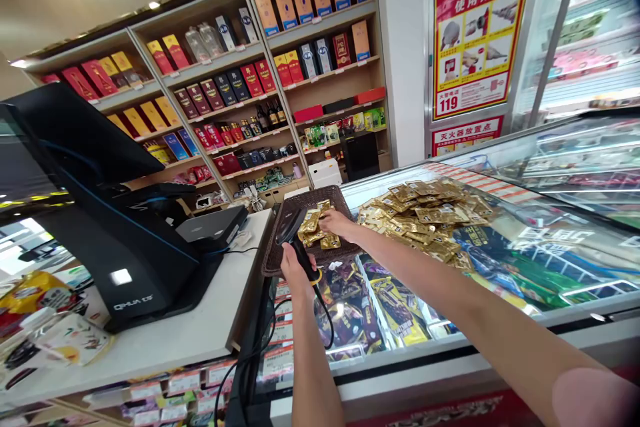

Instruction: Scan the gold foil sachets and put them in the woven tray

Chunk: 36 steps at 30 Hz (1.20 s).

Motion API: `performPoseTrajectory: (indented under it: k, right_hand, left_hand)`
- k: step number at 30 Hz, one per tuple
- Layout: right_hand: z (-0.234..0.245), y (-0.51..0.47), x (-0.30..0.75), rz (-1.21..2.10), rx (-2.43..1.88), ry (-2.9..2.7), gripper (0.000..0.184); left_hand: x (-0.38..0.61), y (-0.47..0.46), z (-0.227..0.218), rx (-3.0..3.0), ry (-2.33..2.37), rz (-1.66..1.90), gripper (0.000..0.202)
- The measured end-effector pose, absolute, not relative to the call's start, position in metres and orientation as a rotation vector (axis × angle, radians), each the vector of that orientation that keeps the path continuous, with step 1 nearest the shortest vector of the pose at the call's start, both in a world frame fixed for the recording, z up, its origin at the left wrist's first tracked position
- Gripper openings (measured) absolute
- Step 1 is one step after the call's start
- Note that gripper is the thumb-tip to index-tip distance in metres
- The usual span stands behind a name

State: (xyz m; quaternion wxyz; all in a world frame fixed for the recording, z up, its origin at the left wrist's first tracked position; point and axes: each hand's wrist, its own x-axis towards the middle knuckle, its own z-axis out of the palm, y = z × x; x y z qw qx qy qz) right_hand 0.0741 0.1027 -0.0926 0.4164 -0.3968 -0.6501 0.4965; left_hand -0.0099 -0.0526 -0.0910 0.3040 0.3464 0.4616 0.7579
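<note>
My left hand [296, 268] is wrapped round the handle of a black barcode scanner [299, 247], whose cord hangs down and loops to the left. Just beyond it, my right hand [337, 223] reaches over a dark brown woven basket [274, 257] and its curled fingers touch the small gold packets [311, 221] inside. Whether one packet is pinched in those fingers is hard to make out. A large heap of similar gold packets [425, 210] lies on the freezer's glass top, right of the basket.
Under the glass of the chest freezer [440, 347] lie colourful packs. To the left, a black checkout terminal [115, 247] stands on a white counter [200, 340]. Shelves [220, 80] of boxes and bottles line the back wall. A red poster [480, 33] hangs to the right.
</note>
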Motion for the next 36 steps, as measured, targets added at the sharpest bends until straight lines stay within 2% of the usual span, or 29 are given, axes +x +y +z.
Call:
performPoseTrajectory:
  k: [3,6,9,11,15,18,24,30,36]
  right_hand:
    - [-0.093,0.103,0.12,1.108,-1.073,-1.672,0.039]
    - [-0.095,0.1,0.189,0.741,-1.29,-1.761,0.027]
    - [-0.106,0.089,0.242,0.409,-1.576,-1.904,0.023]
    - [-0.119,0.076,0.258,0.248,-1.7,-1.997,0.029]
    - [-0.142,0.053,0.259,0.074,-1.822,-2.08,0.053]
    - [-0.148,0.048,0.253,0.075,-1.834,-2.123,0.059]
    - [-0.15,0.051,0.254,0.11,-1.829,-2.109,0.053]
    - [-0.148,0.058,0.256,0.336,-1.728,-1.949,0.038]
    - [-0.148,0.068,0.267,0.459,-1.549,-1.681,0.041]
  left_hand:
    - [-0.006,-0.051,-0.091,0.935,1.189,1.976,0.064]
    - [0.002,-0.049,-0.09,0.96,1.168,1.921,0.066]
    - [0.012,-0.048,-0.092,1.029,1.144,1.82,0.064]
    - [0.018,-0.047,-0.094,1.08,1.13,1.775,0.062]
    - [0.024,-0.046,-0.097,1.137,1.134,1.716,0.059]
    - [0.027,-0.047,-0.098,1.149,1.16,1.685,0.06]
    - [0.029,-0.048,-0.099,1.183,1.19,1.659,0.059]
    - [0.029,-0.046,-0.101,1.192,1.187,1.654,0.058]
    - [0.026,-0.046,-0.101,1.246,1.196,1.647,0.058]
